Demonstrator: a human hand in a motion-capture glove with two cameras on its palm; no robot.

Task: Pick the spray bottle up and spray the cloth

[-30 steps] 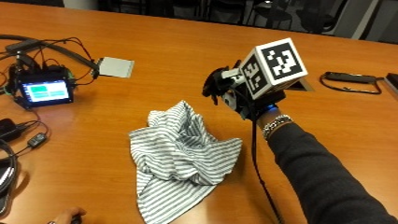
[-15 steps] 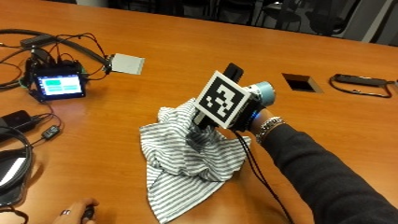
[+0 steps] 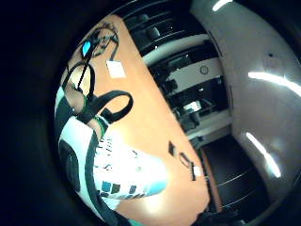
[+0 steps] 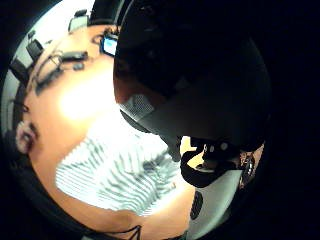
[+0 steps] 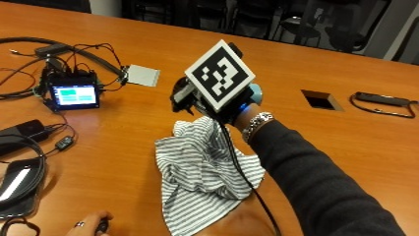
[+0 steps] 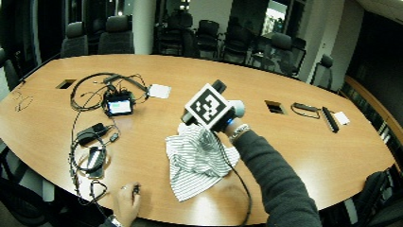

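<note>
Cloth [image 5: 203, 179], soft cotton in fine grey-and-white stripes, lies crumpled in loose folds on the glossy orange wooden table [image 5: 327, 132], toward its near edge. Just above the cloth's far end hangs the gloved right hand [image 5: 196, 101], its fingers curled round a spray bottle [image 3: 117, 174] with a white, rounded plastic body printed in teal, seen close against the palm. Since half a second ago the hand has lifted off the heap's middle and drawn back toward the table's far edge; the cloth has kept its shape.
</note>
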